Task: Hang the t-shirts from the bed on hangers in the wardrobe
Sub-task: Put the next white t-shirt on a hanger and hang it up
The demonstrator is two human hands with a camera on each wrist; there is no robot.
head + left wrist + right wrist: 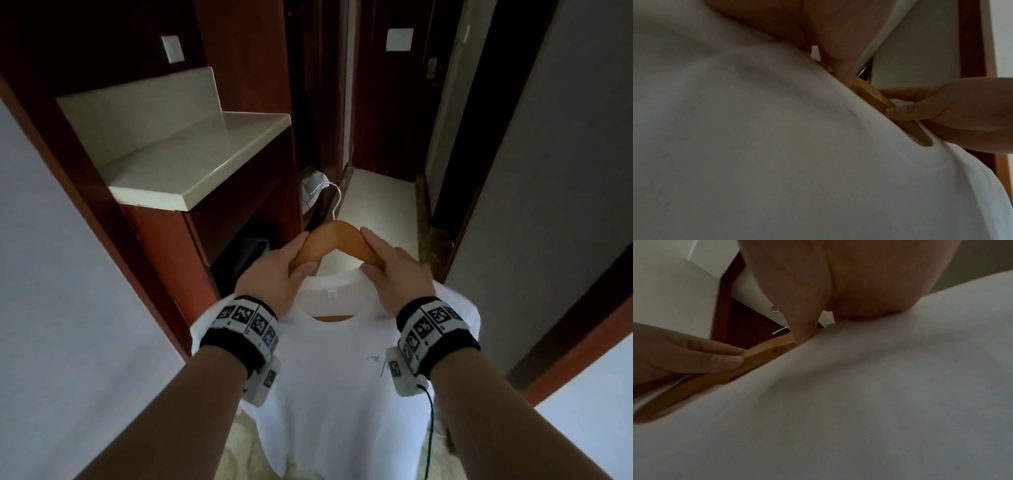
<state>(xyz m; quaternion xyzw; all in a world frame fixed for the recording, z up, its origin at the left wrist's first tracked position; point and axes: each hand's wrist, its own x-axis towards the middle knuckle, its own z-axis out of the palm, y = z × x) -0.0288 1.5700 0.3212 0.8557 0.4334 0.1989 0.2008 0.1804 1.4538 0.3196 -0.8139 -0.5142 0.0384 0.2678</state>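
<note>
1. Your left hand (277,274) grips the left arm of the wooden hanger (337,236); thumb below, fingers over the top.
2. Your right hand (394,274) grips the right arm of the hanger, thumb pressing on the collar of the white t-shirt (342,377).
3. The t-shirt hangs on the hanger in front of you, above the floor; the hanger's shoulders are inside the shirt, and the metal hook (334,202) points away from you.
4. To your left stands a red-brown cabinet with a pale shelf (191,154).
5. Wrist views: shirt cloth fills most of the frame; fingers (715,360) clamp the wood.
</note>
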